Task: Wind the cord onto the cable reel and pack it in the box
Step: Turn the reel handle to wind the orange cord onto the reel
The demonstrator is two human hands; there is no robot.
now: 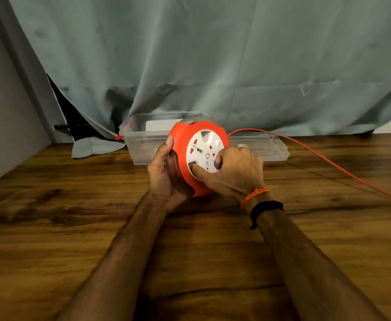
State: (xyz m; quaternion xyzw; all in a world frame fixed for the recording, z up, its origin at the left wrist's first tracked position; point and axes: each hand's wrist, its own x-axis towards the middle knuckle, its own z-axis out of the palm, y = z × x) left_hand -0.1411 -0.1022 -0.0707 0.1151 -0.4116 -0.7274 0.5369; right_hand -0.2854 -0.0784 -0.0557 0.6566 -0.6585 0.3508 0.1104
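the left hand (164, 172) grips the orange cable reel (198, 158) above the surface (74, 228); the right hand (236, 172) curls fingers onto its white face, with the cord (324, 158) trailing right.

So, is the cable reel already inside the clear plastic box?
No, both hands hold the cable reel above the wooden table, in front of the clear box.

The cable reel (193, 158) between the hands is orange with a white socket face marked red, its cord (317, 156) orange, the box (143, 137) beyond clear, the table (74, 228) beneath brown woodgrain.
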